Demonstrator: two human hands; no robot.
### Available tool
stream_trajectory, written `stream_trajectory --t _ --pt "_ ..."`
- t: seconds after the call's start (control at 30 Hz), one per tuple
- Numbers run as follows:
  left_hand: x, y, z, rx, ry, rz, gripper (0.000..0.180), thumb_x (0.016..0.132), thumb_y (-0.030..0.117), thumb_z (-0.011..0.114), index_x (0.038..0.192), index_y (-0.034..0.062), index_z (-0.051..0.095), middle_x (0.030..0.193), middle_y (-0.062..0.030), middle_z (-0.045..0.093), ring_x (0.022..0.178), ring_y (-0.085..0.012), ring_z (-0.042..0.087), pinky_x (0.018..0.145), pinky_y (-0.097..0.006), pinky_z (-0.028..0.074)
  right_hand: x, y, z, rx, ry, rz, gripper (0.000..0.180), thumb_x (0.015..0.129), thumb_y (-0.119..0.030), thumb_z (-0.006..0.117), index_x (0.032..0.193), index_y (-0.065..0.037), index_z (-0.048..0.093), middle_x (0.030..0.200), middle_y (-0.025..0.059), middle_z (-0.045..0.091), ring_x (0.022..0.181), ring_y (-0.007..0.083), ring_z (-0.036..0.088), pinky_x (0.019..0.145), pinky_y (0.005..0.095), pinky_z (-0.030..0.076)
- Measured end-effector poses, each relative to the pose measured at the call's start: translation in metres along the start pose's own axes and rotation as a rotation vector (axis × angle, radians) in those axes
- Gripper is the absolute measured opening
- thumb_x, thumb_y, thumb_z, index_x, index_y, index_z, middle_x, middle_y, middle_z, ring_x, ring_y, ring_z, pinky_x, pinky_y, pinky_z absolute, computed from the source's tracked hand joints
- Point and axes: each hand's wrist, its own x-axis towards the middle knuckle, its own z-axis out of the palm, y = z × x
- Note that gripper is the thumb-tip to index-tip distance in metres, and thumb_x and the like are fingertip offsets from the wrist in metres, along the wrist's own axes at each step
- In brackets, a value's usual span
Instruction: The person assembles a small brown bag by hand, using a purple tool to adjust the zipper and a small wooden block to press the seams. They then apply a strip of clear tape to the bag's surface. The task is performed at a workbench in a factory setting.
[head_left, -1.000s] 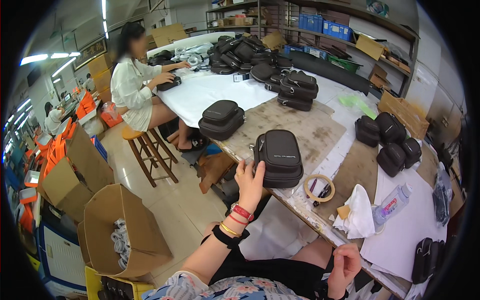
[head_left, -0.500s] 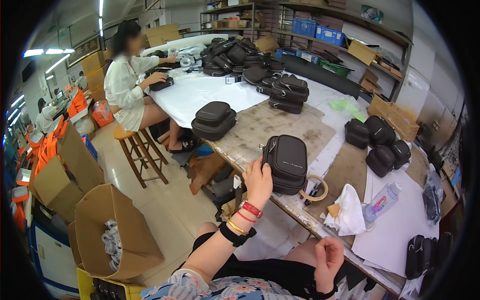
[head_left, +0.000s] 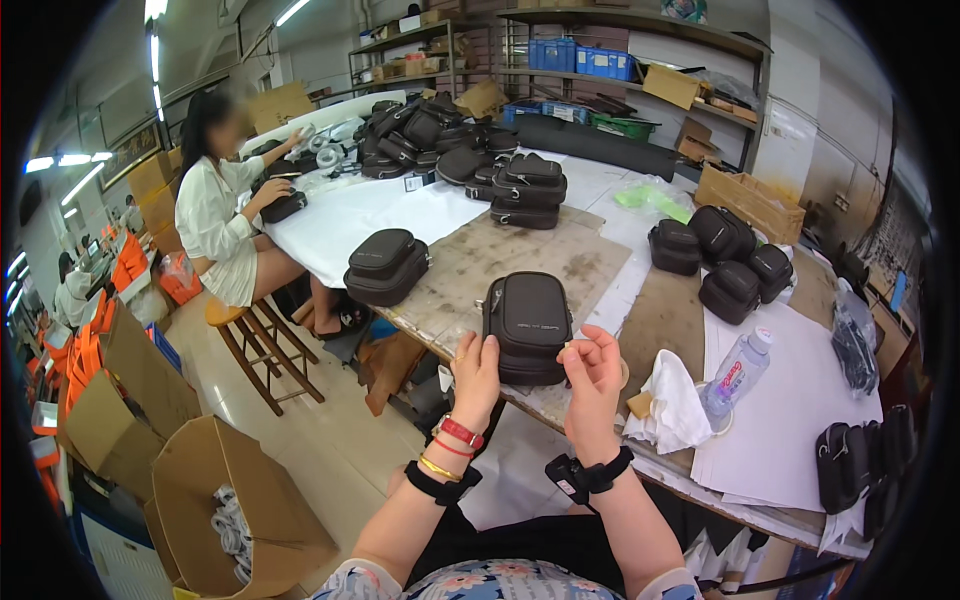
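Observation:
A small black bag (head_left: 529, 322) with rounded corners and a zipped front stands upright at the near edge of the worktable. Against its lower left side, or close to it, rests my left hand (head_left: 474, 374), open, with its fingers stretched out. At the bag's right side is my right hand (head_left: 594, 378), its thumb and forefinger closed in a pinch. Whatever is between those fingertips is too small to make out. Another black bag (head_left: 388, 267) sits to the left along the table edge, and a stack of black bags (head_left: 528, 190) stands farther back.
On the right are several black bags (head_left: 727, 234), a clear bottle (head_left: 738, 373), a white cloth (head_left: 672, 400) and white sheets (head_left: 780, 425). A person (head_left: 222, 190) sits at the far left beside a bag heap (head_left: 425, 135). An open carton (head_left: 240, 500) stands on the floor.
My right hand has risen from my lap to the bag's right side. My left hand has slid down to its lower left side. The whole view has shifted slightly.

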Motion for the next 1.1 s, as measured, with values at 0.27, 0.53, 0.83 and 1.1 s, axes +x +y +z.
stream_trajectory --t 0.27,0.53,0.83,1.1 --pt "-0.03 0.055 -0.041 -0.894 -0.04 0.199 0.052 0.102 0.016 0.034 0.151 0.0029 0.027 0.145 -0.0139 0.044 0.129 -0.0234 0.05 0.106 -0.037 0.043 -0.039 -0.029 -0.005 0.029 -0.21 -0.041 0.03 0.091 0.005 0.059 0.117 -0.002 0.046 0.096 0.0048 0.06 0.092 0.0107 0.057 0.089 0.0283 0.046" --pt "-0.06 0.049 -0.095 -0.211 -0.099 0.642 0.049 0.076 0.018 0.062 0.121 -0.0025 0.066 0.105 -0.024 0.069 0.093 -0.0304 0.069 0.082 -0.033 0.052 -0.082 -0.091 -0.02 -0.11 -0.13 -0.158 0.03 0.088 0.008 0.059 0.113 0.0 0.043 0.097 0.0118 0.058 0.089 0.017 0.057 0.086 0.0324 0.049" --pt "-0.078 0.06 -0.092 0.043 -0.09 0.84 0.05 0.069 0.022 0.069 0.117 0.0094 0.071 0.106 -0.0213 0.069 0.083 -0.0309 0.071 0.068 -0.034 0.058 -0.071 -0.102 -0.005 -0.442 -0.248 -0.216 0.031 0.088 0.006 0.064 0.113 0.001 0.047 0.097 0.0103 0.061 0.087 0.0138 0.06 0.081 0.0265 0.047" --pt "-0.087 0.064 -0.089 0.201 -0.026 0.989 0.044 0.073 0.025 0.067 0.114 0.0099 0.071 0.106 -0.0256 0.068 0.084 -0.0357 0.072 0.066 -0.037 0.059 -0.072 -0.098 0.001 -0.689 -0.187 -0.164 0.033 0.084 -0.007 0.072 0.112 -0.004 0.054 0.091 0.0029 0.07 0.093 0.0202 0.054 0.09 0.0347 0.033"
